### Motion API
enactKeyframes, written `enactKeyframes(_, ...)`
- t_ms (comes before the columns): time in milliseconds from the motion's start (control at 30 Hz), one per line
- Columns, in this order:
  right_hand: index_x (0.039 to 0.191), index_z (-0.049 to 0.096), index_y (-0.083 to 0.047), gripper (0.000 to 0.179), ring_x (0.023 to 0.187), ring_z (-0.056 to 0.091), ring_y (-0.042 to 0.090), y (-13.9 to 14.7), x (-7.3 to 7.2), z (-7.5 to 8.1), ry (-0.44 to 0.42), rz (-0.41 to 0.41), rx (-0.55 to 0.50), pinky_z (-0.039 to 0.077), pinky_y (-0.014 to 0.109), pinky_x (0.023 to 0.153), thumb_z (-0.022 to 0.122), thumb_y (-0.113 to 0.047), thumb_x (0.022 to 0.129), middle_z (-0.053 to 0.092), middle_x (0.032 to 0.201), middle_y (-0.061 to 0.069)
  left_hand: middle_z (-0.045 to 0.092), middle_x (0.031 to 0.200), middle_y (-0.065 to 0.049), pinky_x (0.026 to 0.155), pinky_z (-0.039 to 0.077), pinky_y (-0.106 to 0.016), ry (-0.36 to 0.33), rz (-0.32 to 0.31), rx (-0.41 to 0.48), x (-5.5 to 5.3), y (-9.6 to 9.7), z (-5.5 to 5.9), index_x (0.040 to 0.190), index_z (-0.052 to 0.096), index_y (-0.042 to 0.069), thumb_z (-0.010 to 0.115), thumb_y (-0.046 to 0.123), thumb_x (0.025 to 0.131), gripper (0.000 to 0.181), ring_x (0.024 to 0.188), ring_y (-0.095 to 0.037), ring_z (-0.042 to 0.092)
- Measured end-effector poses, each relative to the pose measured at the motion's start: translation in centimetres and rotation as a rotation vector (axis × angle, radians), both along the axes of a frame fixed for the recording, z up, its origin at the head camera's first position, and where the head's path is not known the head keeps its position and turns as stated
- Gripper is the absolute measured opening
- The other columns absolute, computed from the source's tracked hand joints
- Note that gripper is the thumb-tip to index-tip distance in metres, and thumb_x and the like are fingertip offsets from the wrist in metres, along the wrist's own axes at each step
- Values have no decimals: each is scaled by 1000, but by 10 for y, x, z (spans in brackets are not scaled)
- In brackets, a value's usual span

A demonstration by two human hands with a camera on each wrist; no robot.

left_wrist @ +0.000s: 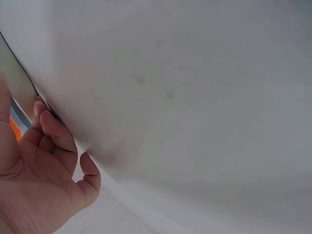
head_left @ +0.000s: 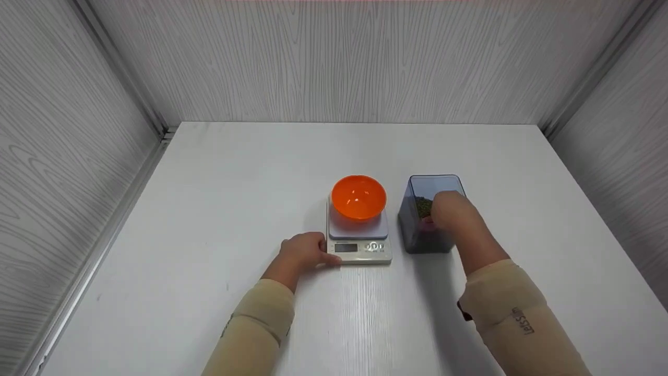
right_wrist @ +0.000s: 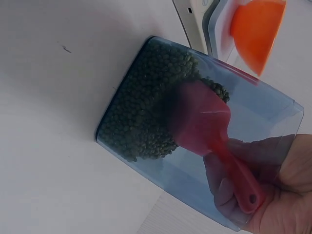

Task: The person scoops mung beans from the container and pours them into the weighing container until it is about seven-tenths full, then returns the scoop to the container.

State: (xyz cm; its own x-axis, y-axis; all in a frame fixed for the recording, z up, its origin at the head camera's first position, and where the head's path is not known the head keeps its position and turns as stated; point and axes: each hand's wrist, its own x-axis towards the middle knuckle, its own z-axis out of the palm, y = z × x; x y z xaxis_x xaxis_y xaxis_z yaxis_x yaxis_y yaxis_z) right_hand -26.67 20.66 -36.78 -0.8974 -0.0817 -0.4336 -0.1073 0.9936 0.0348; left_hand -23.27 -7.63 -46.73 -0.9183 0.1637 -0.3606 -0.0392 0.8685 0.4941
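A white kitchen scale (head_left: pixel 363 255) lies on the table, with an orange bowl (head_left: pixel 359 197) standing on its platform. My left hand (head_left: pixel 305 249) holds the scale by its front left corner, thumb along the front edge; in the left wrist view the fingers (left_wrist: pixel 56 129) bend against the scale's side. To the right stands a clear bluish container (head_left: pixel 409 230) partly filled with small green beans (right_wrist: pixel 146 92). My right hand (head_left: pixel 454 209) reaches into it from above. In the right wrist view it grips the handle of a red scoop (right_wrist: pixel 202 119), whose blade is dug into the beans.
The white table (head_left: pixel 250 172) is bounded by pale wood-grain panels (head_left: pixel 334 62) at the back and both sides. The container stands upright just right of the scale, a narrow gap between them. Its walls rise around my right hand.
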Motion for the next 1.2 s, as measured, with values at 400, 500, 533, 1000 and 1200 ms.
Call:
enactKeyframes(400, 92, 61, 12, 19, 70, 47, 25, 2, 7, -1, 102, -122, -150, 46, 43, 74, 48, 2, 83, 59, 88, 22, 50, 67, 2, 81, 31, -40, 12, -22, -13, -3, -1, -2, 75, 54, 18, 73, 52, 68, 40, 73, -19, 49)
enactKeyframes(500, 97, 59, 12, 22, 73, 48, 26, 4, 7, -1, 81, -162, -187, 46, 42, 74, 45, 2, 84, 58, 92, 23, 51, 67, 2, 83, 31, -41, 14, -21, -12, -3, 0, -1, 75, 54, 17, 74, 51, 68, 39, 73, -19, 49)
enactKeyframes(533, 98, 59, 13, 22, 75, 48, 26, 4, 7, -1, 75, -174, -202, 46, 42, 75, 45, 2, 85, 58, 93, 23, 51, 67, 2, 83, 31, -41, 14, -18, -10, -3, 0, -1, 75, 54, 18, 74, 51, 68, 39, 73, -19, 49)
enactKeyframes(1000, 104, 57, 11, 40, 86, 49, 29, 12, 0, -3, 123, -65, -246, 42, 45, 83, 65, -24, 84, 52, 105, 26, 49, 65, 2, 87, 30, -44, 21, -2, -3, -1, -1, -3, 74, 54, 17, 75, 51, 66, 41, 72, -19, 49)
enactKeyframes(1200, 93, 62, 7, 16, 82, 50, 32, 23, 1, -2, 285, 145, -200, 42, 46, 81, 63, -3, 81, 55, 86, 21, 50, 66, 2, 89, 29, -46, 20, 1, 3, -2, -1, -5, 75, 54, 17, 75, 52, 66, 41, 73, -19, 49)
